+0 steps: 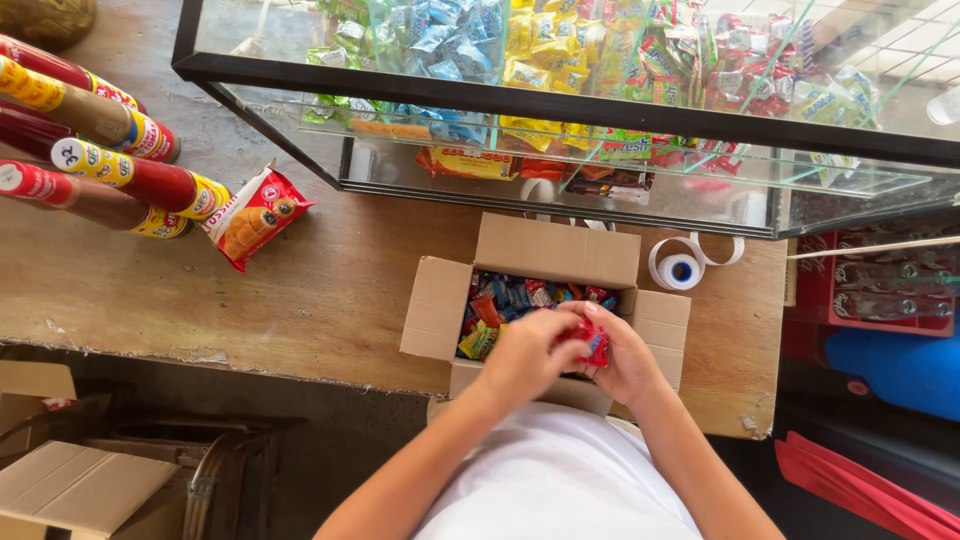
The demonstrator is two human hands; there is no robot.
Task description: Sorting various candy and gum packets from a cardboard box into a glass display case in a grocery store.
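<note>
Both hands meet over the near edge of an open cardboard box (pixel 545 300). The left hand (pixel 525 355) and the right hand (pixel 628 360) are closed together on a small red packet (pixel 592 342), fingers curled round it from either side, held just above the box's contents. The box, flaps folded outward, is filled with small wrapped sweets (pixel 510 300) in red, blue, yellow and green.

The box rests on a worn wooden counter (pixel 330 280), its near edge chipped. To the right of the box lies a white tape roll (pixel 680 270) with a loose tail. Across the far side stands a glass display case (pixel 560 110) with a black frame — its shelves hold heaps of small packets sorted roughly by colour: blue, yellow, green, red.

At far left, several long red-and-brown bottles (pixel 110 160) lie on their sides with yellow label bands; beside them lies a red snack pouch (pixel 255 212) picturing round biscuits.

Below the counter at near left sit more cardboard boxes (pixel 75 485) on a dark floor. At right — a red crate (pixel 880 285) of bottles and a blue container (pixel 900 370).
</note>
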